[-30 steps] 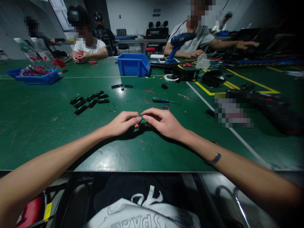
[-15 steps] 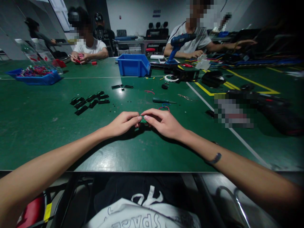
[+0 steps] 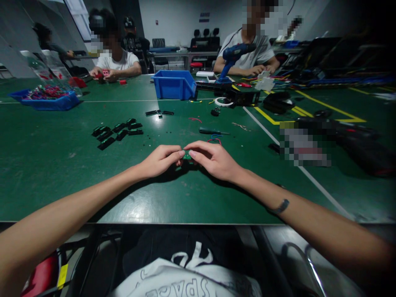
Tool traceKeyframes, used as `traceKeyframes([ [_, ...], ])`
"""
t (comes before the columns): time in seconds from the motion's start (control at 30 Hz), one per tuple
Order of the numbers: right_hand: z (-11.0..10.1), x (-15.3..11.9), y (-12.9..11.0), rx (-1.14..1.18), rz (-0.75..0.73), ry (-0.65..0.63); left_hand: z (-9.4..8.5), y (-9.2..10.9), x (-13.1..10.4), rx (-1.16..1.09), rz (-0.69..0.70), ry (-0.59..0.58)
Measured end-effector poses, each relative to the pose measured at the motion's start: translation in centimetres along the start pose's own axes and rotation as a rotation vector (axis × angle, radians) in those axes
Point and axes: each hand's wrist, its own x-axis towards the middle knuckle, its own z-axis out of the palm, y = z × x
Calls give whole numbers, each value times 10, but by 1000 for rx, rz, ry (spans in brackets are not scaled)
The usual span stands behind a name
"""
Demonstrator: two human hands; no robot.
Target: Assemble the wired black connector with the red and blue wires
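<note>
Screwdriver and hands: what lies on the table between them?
In the head view, a short loop of red and blue wire lies between the screwdriver and the right hand; the rest is bare green table.

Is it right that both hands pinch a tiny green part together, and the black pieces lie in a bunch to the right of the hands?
Not quite. The left hand and right hand do pinch a tiny green part between them, but the black pieces lie in a bunch to the left of the hands, farther back on the green table. The head view shows it.
</note>
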Motion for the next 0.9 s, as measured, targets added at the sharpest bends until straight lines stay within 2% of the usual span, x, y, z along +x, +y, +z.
traceKeyframes([
  [0.9, 1, -1, -2, -36, 3, -8, -1, -1, 0, -16, 19, -24],
])
